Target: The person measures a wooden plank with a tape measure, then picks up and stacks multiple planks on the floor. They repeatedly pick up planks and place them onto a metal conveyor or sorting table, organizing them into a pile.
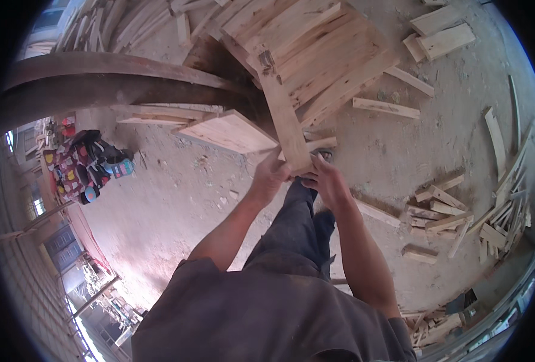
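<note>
A pale wooden plank (pixel 289 123) runs away from me, its far end lying over a stack of broad boards (pixel 327 54). My right hand (pixel 327 180) is closed around the near right corner of this plank. At the near left corner, my left hand (pixel 270 176) has its fingers wrapped round the edge, partly hidden under the wood. Just beyond the left hand, a wide flat board (pixel 228 131) lies with one corner close to my fingers.
A long dark beam (pixel 122 72) crosses from the left to the stack. Loose offcuts (pixel 439 208) lie on the dirt floor at right, near longer strips (pixel 496 142). Colourful cloth and bags (pixel 83 163) sit at left. More lumber (pixel 98 27) is piled far left.
</note>
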`<state>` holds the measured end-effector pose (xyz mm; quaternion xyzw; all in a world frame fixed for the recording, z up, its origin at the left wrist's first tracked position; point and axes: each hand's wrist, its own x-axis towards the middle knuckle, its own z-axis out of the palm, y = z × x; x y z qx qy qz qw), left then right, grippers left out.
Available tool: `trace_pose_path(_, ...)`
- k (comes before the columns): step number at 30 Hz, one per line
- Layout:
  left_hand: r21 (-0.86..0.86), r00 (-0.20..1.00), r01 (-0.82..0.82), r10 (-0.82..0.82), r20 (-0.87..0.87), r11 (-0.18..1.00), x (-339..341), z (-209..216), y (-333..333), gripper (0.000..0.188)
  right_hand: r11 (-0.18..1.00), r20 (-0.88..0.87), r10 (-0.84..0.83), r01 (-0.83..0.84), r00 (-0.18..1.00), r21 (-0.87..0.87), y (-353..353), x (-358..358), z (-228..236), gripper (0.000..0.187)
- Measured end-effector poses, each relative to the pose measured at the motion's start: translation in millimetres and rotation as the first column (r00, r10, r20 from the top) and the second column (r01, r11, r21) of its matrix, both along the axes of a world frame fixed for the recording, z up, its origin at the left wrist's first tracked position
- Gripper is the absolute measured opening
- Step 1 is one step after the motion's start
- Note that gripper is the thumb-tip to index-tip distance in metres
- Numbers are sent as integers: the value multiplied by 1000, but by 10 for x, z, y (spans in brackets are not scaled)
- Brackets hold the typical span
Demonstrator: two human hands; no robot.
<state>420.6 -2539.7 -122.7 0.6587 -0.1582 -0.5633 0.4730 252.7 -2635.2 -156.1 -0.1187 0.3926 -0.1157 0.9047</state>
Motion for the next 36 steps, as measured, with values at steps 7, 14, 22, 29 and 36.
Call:
trace_pose_path(7, 129, 945, 262, -228, -233, 956, 309, -363, 82, 64, 844, -490, 120, -349, 863, -407, 53, 230, 2, 65)
trace_pose_path(14, 78, 857, -334, 337, -391, 939, 775, -792, -857, 44, 563, -837, -11, -689, 546, -457, 165, 546, 359, 71)
trace_pose_path(22, -14, 772, -350, 281, -570, 937, 676, -833, -894, 53, 655, -680, 127, -576, 722, -489, 48, 303, 366, 78)
trace_pose_path(29, -90, 627, -342, 156, -763, 935, 361, -599, -1215, 70, 814, -512, 175, -416, 841, -405, -135, 32, 180, 79)
trace_pose_path(36, 57, 812, -262, 252, -527, 963, 200, -841, -1812, 57, 782, -712, -62, -409, 700, -471, -521, -50, 373, 74)
